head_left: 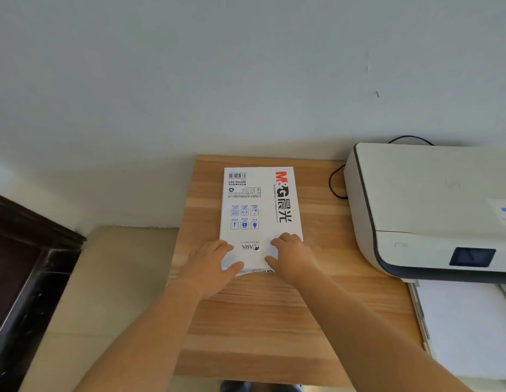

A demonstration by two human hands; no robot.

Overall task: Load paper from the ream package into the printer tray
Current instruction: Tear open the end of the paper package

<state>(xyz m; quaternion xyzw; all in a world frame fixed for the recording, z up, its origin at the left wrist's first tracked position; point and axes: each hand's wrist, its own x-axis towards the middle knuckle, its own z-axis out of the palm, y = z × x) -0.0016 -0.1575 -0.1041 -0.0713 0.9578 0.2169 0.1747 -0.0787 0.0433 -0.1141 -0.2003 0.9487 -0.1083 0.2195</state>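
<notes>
A white ream package [259,205] with red and black print lies flat on the wooden table [260,321], its long side pointing away from me. Both hands are at its near end. My left hand [210,267] grips the near left corner, fingers on top and thumb against the front edge. My right hand [293,257] grips the near right corner the same way. The wrapper looks torn or crumpled at the near edge between my thumbs. The white printer [427,210] stands at the right, and its pulled-out tray [469,329] holds white sheets.
A black cable [335,182] loops on the table between the package and the printer. A pale wall runs behind the table. A dark wooden frame [25,267] stands at the left beside a beige floor strip. The tray juts past the table's right front.
</notes>
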